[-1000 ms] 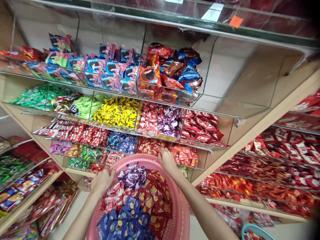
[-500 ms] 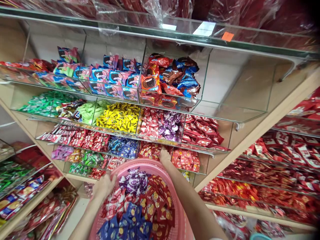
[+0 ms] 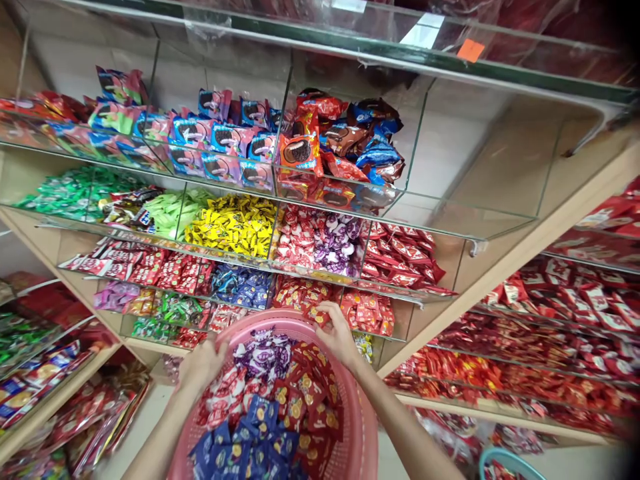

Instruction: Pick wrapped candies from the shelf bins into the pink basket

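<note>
My left hand [image 3: 203, 363] is closed on the left rim of a pink plastic basket [image 3: 361, 407]. Separate piles fill the basket: purple-and-white candies [image 3: 263, 353], red-and-white candies [image 3: 227, 397], dark blue packets [image 3: 250, 440] and red packets with an orange print [image 3: 313, 393]. Over the basket's far right rim, my right hand [image 3: 337, 333] has its fingers curled around red candy packets [image 3: 318, 315]; how many is hidden. Just beyond it lies a shelf bin of similar red packets [image 3: 300, 293].
Glass-fronted shelves hold yellow candies [image 3: 233, 227], green candies [image 3: 75, 193], red packets [image 3: 403, 257] and cookie packs [image 3: 300, 147]. A wooden upright [image 3: 500, 267] slants along the right. Lower right, a light blue basket [image 3: 487, 460] stands on the floor.
My right hand has come back from the red packet bin to above the basket's rim, with red packets in its fingers. My left hand stays on the basket. The view has shifted slightly.
</note>
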{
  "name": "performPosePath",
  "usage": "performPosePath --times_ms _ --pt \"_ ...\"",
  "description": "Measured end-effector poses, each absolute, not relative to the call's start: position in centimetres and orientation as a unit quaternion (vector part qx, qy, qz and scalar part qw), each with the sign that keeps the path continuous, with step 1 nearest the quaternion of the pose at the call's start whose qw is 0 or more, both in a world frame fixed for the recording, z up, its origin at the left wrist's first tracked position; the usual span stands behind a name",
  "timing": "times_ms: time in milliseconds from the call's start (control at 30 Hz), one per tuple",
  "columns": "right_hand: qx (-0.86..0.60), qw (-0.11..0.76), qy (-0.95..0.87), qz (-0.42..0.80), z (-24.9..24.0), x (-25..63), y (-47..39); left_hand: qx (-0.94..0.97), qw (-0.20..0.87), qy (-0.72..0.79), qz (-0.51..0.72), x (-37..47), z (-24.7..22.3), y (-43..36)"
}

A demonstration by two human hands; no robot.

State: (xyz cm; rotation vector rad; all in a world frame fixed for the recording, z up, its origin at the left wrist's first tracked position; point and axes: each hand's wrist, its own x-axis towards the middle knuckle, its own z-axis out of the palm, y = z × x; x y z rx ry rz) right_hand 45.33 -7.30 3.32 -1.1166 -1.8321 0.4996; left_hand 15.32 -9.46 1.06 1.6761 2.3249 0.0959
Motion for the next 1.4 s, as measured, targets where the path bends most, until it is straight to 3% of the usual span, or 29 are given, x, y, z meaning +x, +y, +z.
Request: performPosePath --times_ms 333,633,867,1100,1400 --pt "-0.447 0.476 -0.721 0.232 3.5 45.7 -12.1 0.582 0.14 0.8 0.022 15.3 1.1 -9.5" --pt "-0.546 0.352 -0.757 0.073 2.0 47.9 -14.1 0.582 0.134 0.802 0.023 15.2 0.8 -9.3" --pt "-0.564 0.268 -0.78 0.048 1.6 47.1 -15.5 0.579 0.138 0.803 0.024 15.3 0.9 -9.3" --pt "-0.6 0.14 -0.786 -0.056 2.1 46.3 -16.8 0.58 0.137 0.802 0.031 15.4 1.2 -9.5" --pt "-0.61 0.124 -0.775 -0.11 2.8 45.9 -16.8 0.573 0.146 0.806 0.033 15.3 0.9 -9.5"
